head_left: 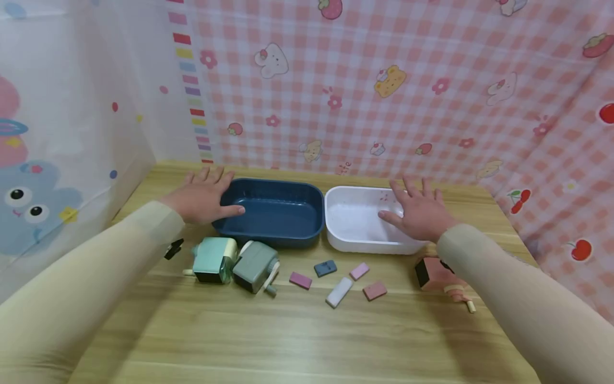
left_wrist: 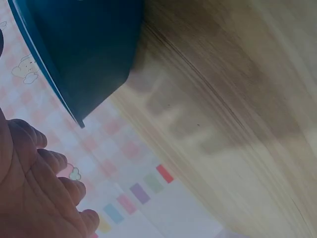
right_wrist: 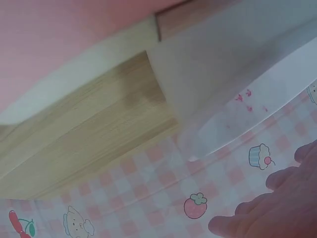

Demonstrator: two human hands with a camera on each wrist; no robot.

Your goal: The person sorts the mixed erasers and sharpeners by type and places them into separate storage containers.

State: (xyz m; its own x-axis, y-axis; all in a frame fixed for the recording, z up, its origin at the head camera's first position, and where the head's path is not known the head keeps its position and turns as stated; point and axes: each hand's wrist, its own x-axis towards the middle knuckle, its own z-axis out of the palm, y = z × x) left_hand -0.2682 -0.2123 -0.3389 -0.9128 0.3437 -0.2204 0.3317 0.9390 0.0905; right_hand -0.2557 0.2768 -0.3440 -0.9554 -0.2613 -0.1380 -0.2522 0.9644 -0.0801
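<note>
My left hand (head_left: 200, 198) is spread palm down at the left end of a dark blue basin (head_left: 268, 241), thumb reaching over its rim. My right hand (head_left: 422, 212) is spread the same way above the right part of a white basin (head_left: 374, 247). Neither hand holds anything; whether they touch the rims, I cannot tell. The left wrist view shows the fingers (left_wrist: 73, 191) beside the blue basin's outer wall. In the right wrist view, the fingers (right_wrist: 277, 198) show at lower right, near the white basin (right_wrist: 208, 84).
In front of the basins stand a mint crank pencil sharpener (head_left: 213, 258) and a grey-green one (head_left: 254, 266). A pink sharpener (head_left: 436, 273) lies at right, partly behind the right sleeve. Several small block erasers, including a white one (head_left: 339, 292), lie between. Printed cloth (head_left: 360, 106) hangs behind.
</note>
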